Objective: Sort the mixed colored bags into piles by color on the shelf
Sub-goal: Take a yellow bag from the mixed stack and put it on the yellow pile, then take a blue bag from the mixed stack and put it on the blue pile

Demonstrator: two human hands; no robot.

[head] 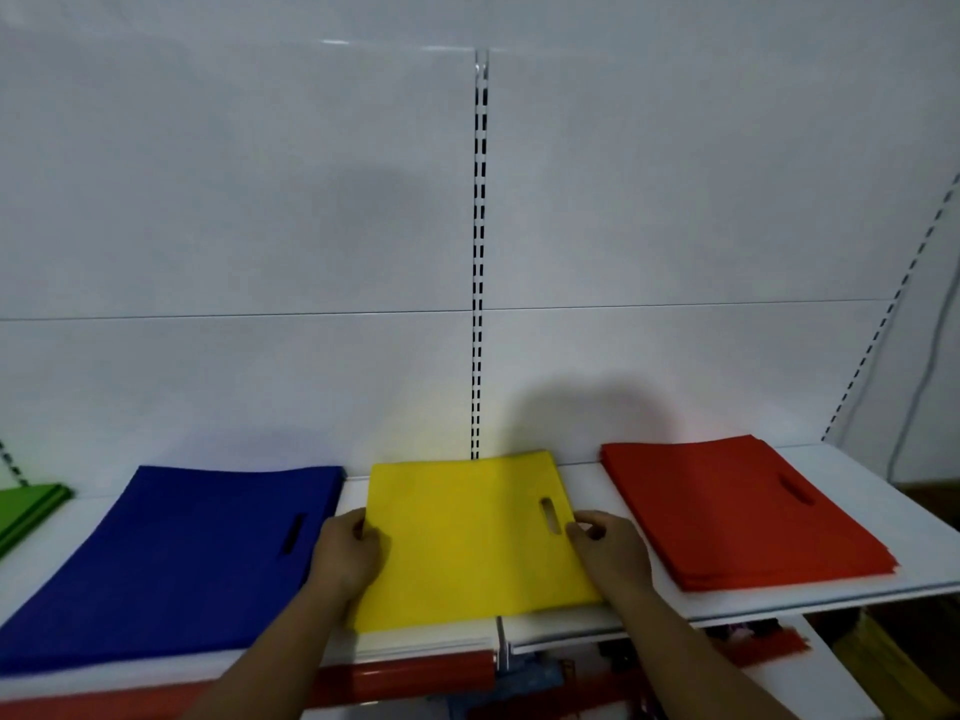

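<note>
Yellow bag [467,537] lies flat on the white shelf [779,605] | left hand [348,553] and right hand [610,553] pinch its side edges, fingers curled | blue pile [171,563] left of it, red pile [737,511] right, green pile [26,509] beyond blue | risk: near edge overhangs the shelf; it could slide off on release.

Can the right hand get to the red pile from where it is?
Probably yes: the red pile lies just beside the right hand, only bare white shelf between. Its grip on the edge of the yellow bag must release first.
</note>
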